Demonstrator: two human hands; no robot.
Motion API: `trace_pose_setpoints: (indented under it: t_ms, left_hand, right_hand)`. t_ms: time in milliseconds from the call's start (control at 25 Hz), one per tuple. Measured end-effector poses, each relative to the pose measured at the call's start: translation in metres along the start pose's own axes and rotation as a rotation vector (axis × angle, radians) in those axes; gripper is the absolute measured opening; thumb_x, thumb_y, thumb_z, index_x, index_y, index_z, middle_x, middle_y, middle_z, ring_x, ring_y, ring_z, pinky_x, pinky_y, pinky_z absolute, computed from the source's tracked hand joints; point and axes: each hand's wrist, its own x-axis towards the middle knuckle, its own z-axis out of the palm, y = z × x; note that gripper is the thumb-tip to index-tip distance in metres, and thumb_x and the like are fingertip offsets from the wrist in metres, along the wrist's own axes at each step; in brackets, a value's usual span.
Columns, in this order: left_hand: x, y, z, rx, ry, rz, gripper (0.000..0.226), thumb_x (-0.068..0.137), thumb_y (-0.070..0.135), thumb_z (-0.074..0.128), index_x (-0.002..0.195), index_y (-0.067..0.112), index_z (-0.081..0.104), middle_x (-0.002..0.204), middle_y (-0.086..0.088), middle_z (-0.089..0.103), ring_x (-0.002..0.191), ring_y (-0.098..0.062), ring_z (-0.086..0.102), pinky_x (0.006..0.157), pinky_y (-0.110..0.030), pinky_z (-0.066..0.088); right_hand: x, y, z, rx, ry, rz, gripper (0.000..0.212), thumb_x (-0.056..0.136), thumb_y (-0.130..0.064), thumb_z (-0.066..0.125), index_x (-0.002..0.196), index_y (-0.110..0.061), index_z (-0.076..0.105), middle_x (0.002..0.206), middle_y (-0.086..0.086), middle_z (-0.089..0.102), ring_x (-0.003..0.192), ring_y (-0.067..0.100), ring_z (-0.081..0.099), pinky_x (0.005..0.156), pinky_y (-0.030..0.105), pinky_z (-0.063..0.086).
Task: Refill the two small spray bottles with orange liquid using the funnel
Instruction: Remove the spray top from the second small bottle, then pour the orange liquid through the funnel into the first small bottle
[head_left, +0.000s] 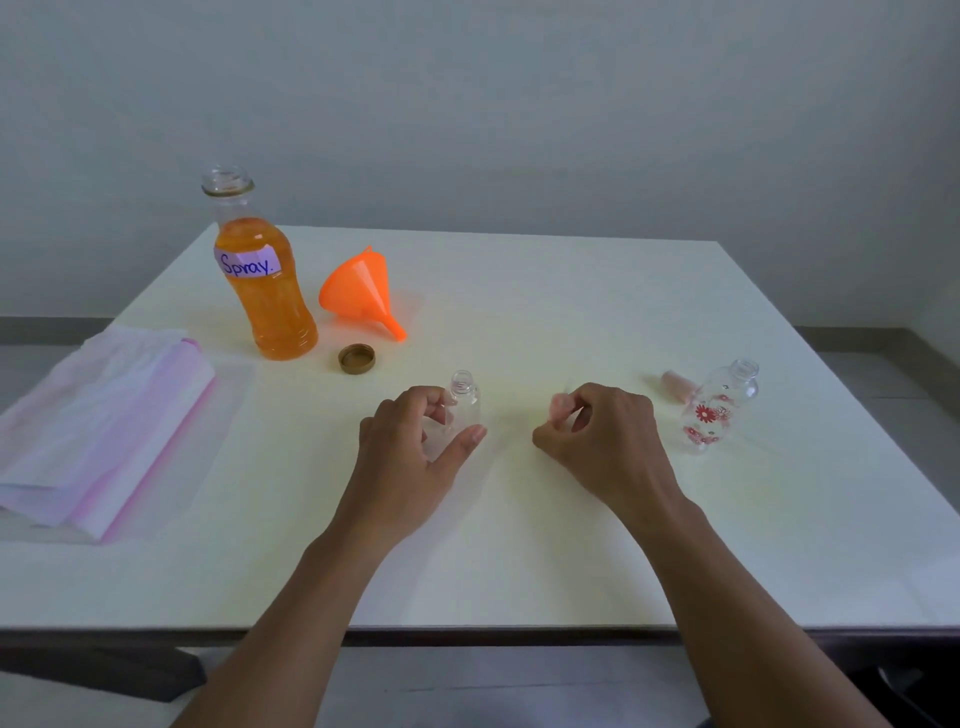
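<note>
My left hand (410, 447) grips a small clear spray bottle (464, 402) that stands upright and uncapped at the table's middle. My right hand (605, 431) pinches a small pink spray cap (561, 404) just to the right of it. A second small bottle (719, 408), clear with red flowers, stands uncapped at the right, with its pink cap (679, 387) lying beside it. The big bottle of orange liquid (265, 291), labelled "Spray", stands open at the back left. The orange funnel (361, 296) lies on its side next to it.
A brown screw cap (357, 358) lies in front of the big bottle. Folded pink and white cloth (98, 415) covers the table's left edge. The white table (519, 545) ends close in front of me; a grey wall stands behind it.
</note>
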Motion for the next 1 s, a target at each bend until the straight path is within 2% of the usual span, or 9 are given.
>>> trace_pose_setpoints:
  t_ms: [80,240,360,480,560,680,800,880,1000]
  left_hand:
    - [0.0,0.001,-0.001,0.002,0.005,0.003,0.044,0.082,0.062,0.06,0.113,0.031,0.054,0.097,0.024,0.052,0.091,-0.009,0.049,0.087,-0.04,0.051]
    - [-0.002,0.001,-0.001,0.042,0.022,0.028,0.041,0.085,0.058,0.061,0.115,0.031,0.053,0.095,0.025,0.05,0.089,-0.001,0.046,0.092,-0.038,0.047]
    - [-0.002,0.0,-0.002,0.082,0.025,0.044,0.044,0.085,0.056,0.063,0.119,0.03,0.053,0.101,0.017,0.056,0.089,-0.006,0.046,0.096,-0.037,0.041]
    - [-0.004,0.0,-0.005,0.093,0.011,0.029,0.054,0.081,0.054,0.071,0.125,0.03,0.052,0.107,0.015,0.059,0.094,-0.009,0.045,0.097,-0.035,0.039]
    - [-0.007,0.0,-0.008,0.101,-0.006,0.011,0.061,0.076,0.053,0.076,0.127,0.03,0.05,0.109,0.014,0.058,0.097,-0.01,0.046,0.096,-0.033,0.04]
    - [-0.012,-0.002,-0.015,0.041,-0.031,-0.073,0.066,0.073,0.051,0.08,0.127,0.034,0.047,0.111,0.014,0.054,0.102,-0.01,0.049,0.09,-0.028,0.046]
    - [-0.023,-0.006,-0.024,-0.041,-0.036,-0.14,0.052,0.081,0.036,0.078,0.124,0.036,0.049,0.111,0.014,0.054,0.096,-0.005,0.054,0.075,-0.012,0.045]
    - [-0.031,-0.009,-0.036,-0.066,-0.039,-0.165,0.038,0.09,0.024,0.069,0.122,0.036,0.051,0.11,0.013,0.058,0.093,-0.002,0.057,0.07,-0.008,0.045]
    - [-0.031,-0.019,-0.065,-0.133,0.043,-0.229,0.024,0.098,0.022,0.056,0.118,0.035,0.055,0.111,0.012,0.062,0.093,-0.002,0.059,0.067,-0.008,0.044]
  right_hand:
    - [0.001,-0.001,0.0,-0.015,-0.026,0.002,0.027,0.081,-0.026,0.069,0.061,-0.012,0.058,0.05,-0.008,0.054,0.057,0.017,0.054,0.051,0.028,0.039]
    - [0.001,0.001,-0.004,0.038,-0.033,0.032,0.037,0.087,-0.032,0.069,0.055,-0.022,0.053,0.04,-0.011,0.044,0.049,0.011,0.043,0.048,0.02,0.03]
    - [-0.002,0.004,-0.008,0.017,-0.041,0.059,0.033,0.085,-0.048,0.07,0.073,-0.019,0.062,0.048,-0.008,0.049,0.054,0.008,0.049,0.05,0.019,0.031]
    - [-0.012,0.01,-0.018,-0.015,-0.067,0.115,0.044,0.08,-0.052,0.075,0.112,-0.023,0.066,0.073,-0.007,0.062,0.075,0.008,0.059,0.06,0.02,0.04]
    - [-0.026,0.013,-0.016,-0.063,-0.075,0.119,0.049,0.084,-0.045,0.075,0.125,-0.02,0.063,0.098,-0.002,0.061,0.09,0.013,0.057,0.075,0.025,0.046]
    - [-0.057,0.008,0.0,-0.113,0.02,0.037,0.033,0.094,-0.033,0.066,0.123,-0.017,0.065,0.116,-0.001,0.053,0.106,0.015,0.047,0.095,0.03,0.039]
    - [-0.072,0.007,0.01,-0.164,0.082,-0.097,0.018,0.093,-0.016,0.068,0.109,-0.013,0.073,0.108,0.002,0.059,0.101,0.019,0.049,0.089,0.03,0.034]
    - [-0.074,0.007,0.01,-0.16,0.06,-0.203,0.015,0.088,-0.008,0.072,0.101,-0.014,0.075,0.097,-0.001,0.061,0.091,0.018,0.052,0.083,0.029,0.038]
    - [-0.075,0.009,0.016,-0.171,-0.02,-0.4,0.021,0.081,-0.002,0.077,0.094,-0.018,0.075,0.083,-0.008,0.055,0.077,0.015,0.055,0.073,0.026,0.043]
